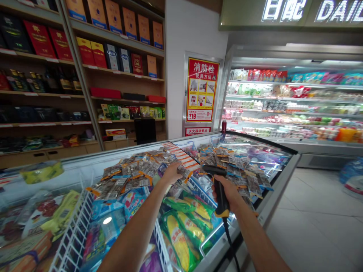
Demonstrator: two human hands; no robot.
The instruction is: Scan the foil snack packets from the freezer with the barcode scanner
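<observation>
My right hand (229,189) is wrapped round the handle of a black and yellow barcode scanner (221,190), its head turned to the left and its cord hanging down. Opposite the scanner head, my left hand (171,173) grips a small snack packet (184,173) with an orange edge. Both hands are above the glass top of a chest freezer. A pile of similar packets (133,172) lies to the left on the glass, and another pile of packets (232,166) lies to the right. An orange-and-white striped strip (183,156) runs between the two piles.
Beneath the glass are bagged corn cobs (181,234) and white wire baskets (75,226). A roll of yellow tape (42,172) rests at the left. Behind stand shelves of boxes (115,56); a refrigerated display (283,102) is at the right. Wrapped blue bottles (353,177) are on the floor.
</observation>
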